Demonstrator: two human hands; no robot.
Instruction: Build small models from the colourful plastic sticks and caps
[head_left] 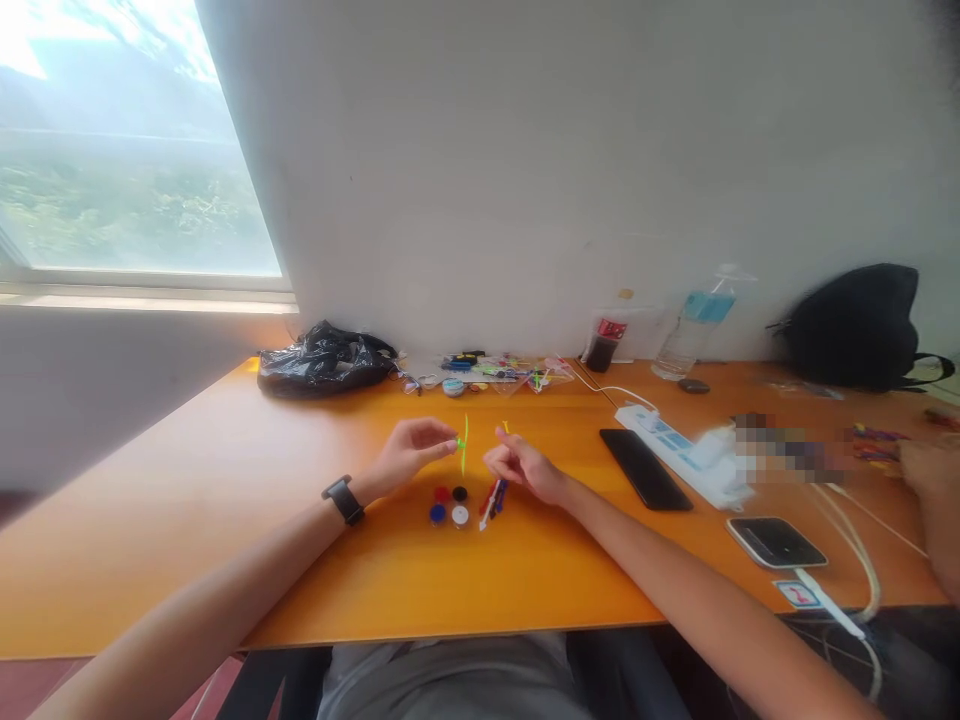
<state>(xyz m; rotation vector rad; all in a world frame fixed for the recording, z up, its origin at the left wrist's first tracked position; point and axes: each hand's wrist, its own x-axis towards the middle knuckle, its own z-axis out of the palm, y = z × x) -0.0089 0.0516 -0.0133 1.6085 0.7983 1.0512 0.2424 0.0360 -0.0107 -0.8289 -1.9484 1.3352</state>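
Observation:
My left hand [421,446], with a dark watch on its wrist, pinches a thin yellow-green propeller [465,450] at its bright green middle; the blades stand roughly upright. To its right, my right hand [521,464] is closed with the thumb on top, and a small yellow stick [505,427] pokes out above it. Below the hands lie four-colour round pieces: a red disc [442,494], a black disc [460,493], a blue disc [437,514] and a white disc [460,516]. Beside them, partly under my right hand, rests a bundle of coloured sticks [492,502].
Along the wall sit a black plastic bag [322,362], small loose parts [495,370], a cola bottle [604,345] and a clear bottle [686,335]. Rightward are a black phone [645,469], a white power strip [675,450], a charging device [777,542] and another person's hand [930,470].

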